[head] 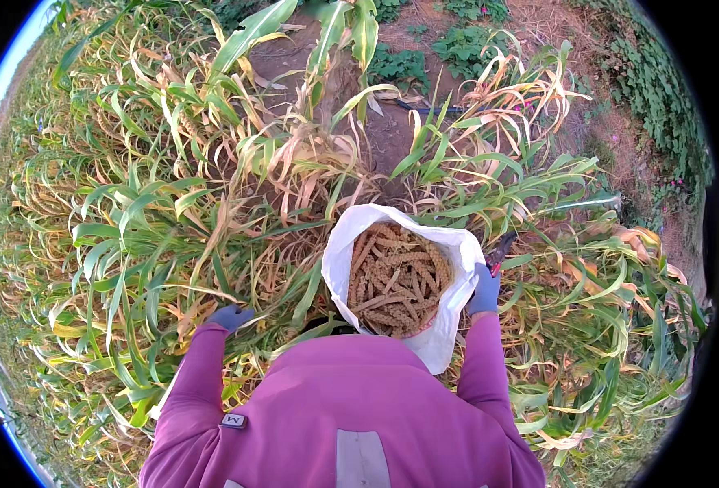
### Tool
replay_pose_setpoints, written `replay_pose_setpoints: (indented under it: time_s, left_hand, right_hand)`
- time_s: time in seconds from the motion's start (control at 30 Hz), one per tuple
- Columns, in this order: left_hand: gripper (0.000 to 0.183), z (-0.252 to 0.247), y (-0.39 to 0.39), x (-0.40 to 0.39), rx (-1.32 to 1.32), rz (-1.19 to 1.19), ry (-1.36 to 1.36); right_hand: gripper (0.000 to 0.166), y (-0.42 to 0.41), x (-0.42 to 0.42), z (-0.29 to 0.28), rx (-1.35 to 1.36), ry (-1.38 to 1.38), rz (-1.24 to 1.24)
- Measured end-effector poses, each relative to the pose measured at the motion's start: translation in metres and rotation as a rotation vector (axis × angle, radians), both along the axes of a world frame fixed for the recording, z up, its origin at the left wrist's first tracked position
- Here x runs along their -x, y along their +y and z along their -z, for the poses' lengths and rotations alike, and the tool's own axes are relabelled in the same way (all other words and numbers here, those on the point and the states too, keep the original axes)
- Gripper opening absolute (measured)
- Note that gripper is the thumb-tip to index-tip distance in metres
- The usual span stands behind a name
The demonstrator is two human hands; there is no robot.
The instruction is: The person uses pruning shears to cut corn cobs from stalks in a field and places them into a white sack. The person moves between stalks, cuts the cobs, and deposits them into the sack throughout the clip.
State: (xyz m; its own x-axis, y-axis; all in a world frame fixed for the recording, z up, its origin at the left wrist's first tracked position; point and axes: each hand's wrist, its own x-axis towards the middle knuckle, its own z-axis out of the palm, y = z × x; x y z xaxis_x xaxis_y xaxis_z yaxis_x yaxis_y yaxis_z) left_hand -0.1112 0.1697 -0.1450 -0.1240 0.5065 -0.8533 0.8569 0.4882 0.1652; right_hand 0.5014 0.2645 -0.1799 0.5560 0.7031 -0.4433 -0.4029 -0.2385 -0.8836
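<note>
A white woven sack (469, 241) stands open in front of my body, its rim folded outward. Inside lies a heap of cut, tan seed heads (399, 280) that look like foxtail millet. My right hand (486, 290), in a blue glove, is at the sack's right side against the rim. It grips pruning shears (501, 251) with red on the handle and dark blades pointing up and away. My left hand (230, 318), also gloved in blue, reaches among the leaves left of the sack. Leaves lie around its fingers, and whether it grips one is unclear.
Dense green and drying stalks (146, 226) spread on the left, and more leaves (597, 317) stand on the right. Bare soil (390, 137) shows beyond the sack. A dark hose or pipe (433, 110) crosses it. Leafy vines (658, 91) grow at the far right.
</note>
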Motion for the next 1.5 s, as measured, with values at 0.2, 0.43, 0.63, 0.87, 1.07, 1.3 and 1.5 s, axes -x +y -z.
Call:
replay_pose_setpoints:
  time_s: [0.2, 0.43, 0.63, 0.87, 1.07, 1.3, 1.5]
  left_hand:
    - [0.044, 0.072, -0.138, -0.032, 0.062, 0.265, -0.236]
    - [0.043, -0.003, -0.038, -0.084, -0.599, 0.273, -0.521]
    - [0.061, -0.036, 0.037, -0.140, -0.470, -0.321, -0.978]
    - [0.059, -0.098, 0.111, -0.195, -0.983, -0.070, -0.525]
    - [0.059, -0.062, 0.151, -0.211, -0.292, 0.054, -0.355]
    - [0.059, -0.017, 0.136, -0.221, -0.732, -0.473, -0.524]
    - [0.037, -0.032, 0.138, -0.263, -0.744, -0.927, -0.887]
  right_hand:
    - [0.031, 0.007, 0.025, -0.020, 0.121, -0.080, -0.046]
    - [0.038, 0.035, 0.060, -0.031, 0.177, -0.360, -0.222]
    - [0.054, 0.060, 0.051, -0.020, 0.201, -0.615, -0.439]
    - [0.051, 0.059, 0.084, -0.072, 0.103, -0.840, -0.534]
    - [0.052, 0.059, 0.032, -0.035, 0.172, -0.904, -0.600]
    - [0.044, 0.062, 0.003, -0.033, 0.124, -0.940, -1.061]
    - [0.050, 0.101, -0.040, 0.020, 0.014, -0.665, -0.655]
